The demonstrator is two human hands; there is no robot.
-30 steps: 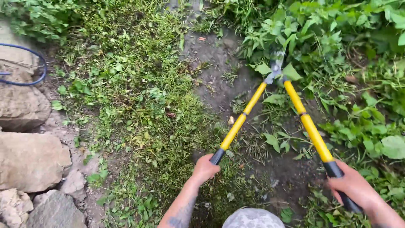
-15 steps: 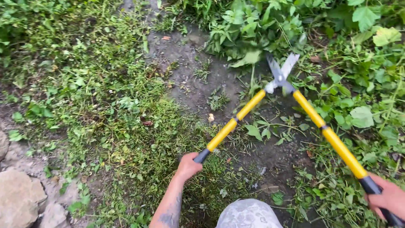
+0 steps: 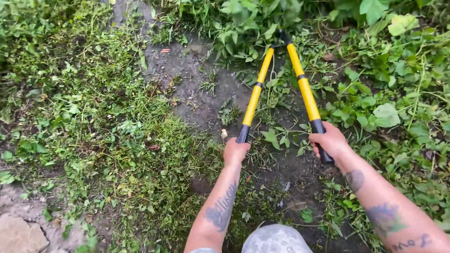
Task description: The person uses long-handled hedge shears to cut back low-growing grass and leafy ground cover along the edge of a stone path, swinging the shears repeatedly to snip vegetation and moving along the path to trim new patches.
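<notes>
there is just one camera, and it sits on the person's head. it looks almost straight down and a little ahead, from standing height, at the patch of bare dark dirt (image 3: 206,98) and the leafy green weeds (image 3: 375,93) beyond.

One pair of hedge shears (image 3: 276,79) with two yellow handles, two hands, one rock (image 3: 18,236).

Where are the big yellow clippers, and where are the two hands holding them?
yellow clippers (image 3: 306,92), head view, right yellow handle.
left hand (image 3: 236,152), head view, back of hand.
right hand (image 3: 331,140), head view, knuckles.
</notes>
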